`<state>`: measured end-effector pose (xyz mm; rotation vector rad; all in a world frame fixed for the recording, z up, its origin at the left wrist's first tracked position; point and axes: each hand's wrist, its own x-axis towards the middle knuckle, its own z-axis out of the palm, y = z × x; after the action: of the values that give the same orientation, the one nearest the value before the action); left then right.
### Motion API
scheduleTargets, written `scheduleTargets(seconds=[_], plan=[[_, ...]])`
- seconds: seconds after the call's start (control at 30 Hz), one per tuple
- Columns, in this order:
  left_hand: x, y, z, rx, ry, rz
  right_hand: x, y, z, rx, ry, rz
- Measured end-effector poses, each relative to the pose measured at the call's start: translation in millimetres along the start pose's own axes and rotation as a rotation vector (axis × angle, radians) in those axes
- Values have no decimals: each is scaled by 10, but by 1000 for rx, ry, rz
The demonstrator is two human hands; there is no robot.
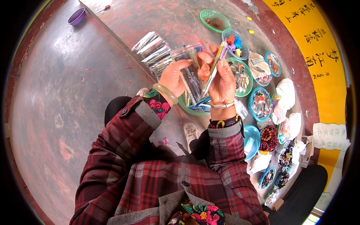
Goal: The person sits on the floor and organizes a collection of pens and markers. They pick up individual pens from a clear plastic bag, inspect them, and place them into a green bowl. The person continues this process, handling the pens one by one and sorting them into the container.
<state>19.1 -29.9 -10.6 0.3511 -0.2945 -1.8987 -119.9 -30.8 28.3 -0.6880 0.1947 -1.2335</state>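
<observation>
Both of your hands were raised together above the low table's edge, each closed on something. Your left hand [173,77], with a pale green bangle [165,93] on its wrist, gripped a clear plastic bag [190,71] by its left side, thumb laid across the front, and the bag stood upright between your two hands, touching both. Your right hand [222,83], wearing a silver bracelet [222,105], pinched a slim multicoloured pen [214,66] that tilted up to the right, its tip above your fingertips and its lower end beside the bag. Just beyond your left hand lay a row of filled clear packets [153,50]. Under your wrists sat a green dish [193,108], and several small bowls of beads [259,104] curved away to your right.
</observation>
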Motion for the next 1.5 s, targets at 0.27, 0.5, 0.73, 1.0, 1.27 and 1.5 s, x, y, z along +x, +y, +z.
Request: scheduleTargets(seconds=[0.27,0.5,0.73,1.0,1.27,1.5], plan=[[-5,32,6,-5,-113,-33,11,27,-2,-190,105,25],[-8,24,19,30,-49,-18,-18,6,34,-238,284,42],[-53,44,105,-17,28,-11,-6,-47,-20,-182,321,84],[17,6,-36,8,95,14,-10,-82,-27,42,231,53],[19,-15,-13,-17,91,15,-29,-70,-64,140,148,-20],[2,-8,12,-24,67,16,-7,-54,5,93,156,-61]])
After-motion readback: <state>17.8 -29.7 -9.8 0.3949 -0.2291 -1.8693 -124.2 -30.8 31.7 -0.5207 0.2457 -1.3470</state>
